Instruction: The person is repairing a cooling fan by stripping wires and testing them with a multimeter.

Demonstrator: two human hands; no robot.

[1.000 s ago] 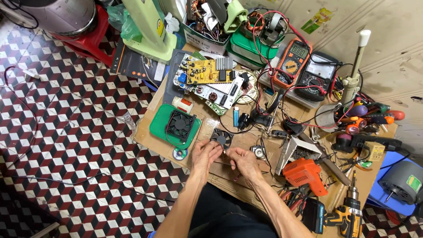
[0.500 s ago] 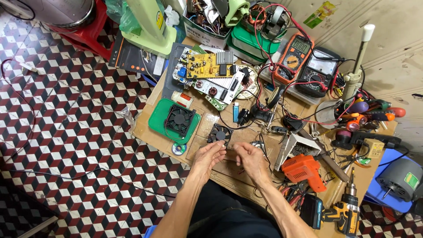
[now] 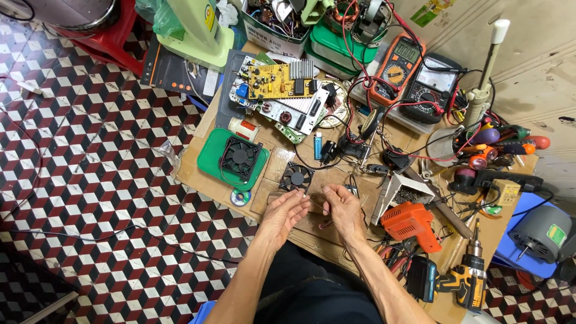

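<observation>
Small black fan (image 3: 296, 177) sits on the wooden bench (image 3: 204, 174), just past the fingertips, thin leads trailing back toward the person. Both hands are on those leads: left hand (image 3: 283, 214) and right hand (image 3: 343, 208) sit close together, fingers curled, pinching fine wire between them. What exactly sits in each pinch is too small to tell, a bare end or a sleeve.

Looks like wire prep or joining on the fan leads, early-to-mid step. Next move likely needs the ends held steady and aligned; fine work, easy to lose a strand.

Around it: bigger black fan on a green tray (image 3: 211, 161) to the left, yellow circuit board (image 3: 273, 78) further back, orange multimeter (image 3: 396, 70) with red leads behind, orange tool (image 3: 410, 222) right of the hands, cordless drill (image 3: 468, 281) at the near right corner. Checkered tile floor (image 3: 90, 180) to the left.
</observation>
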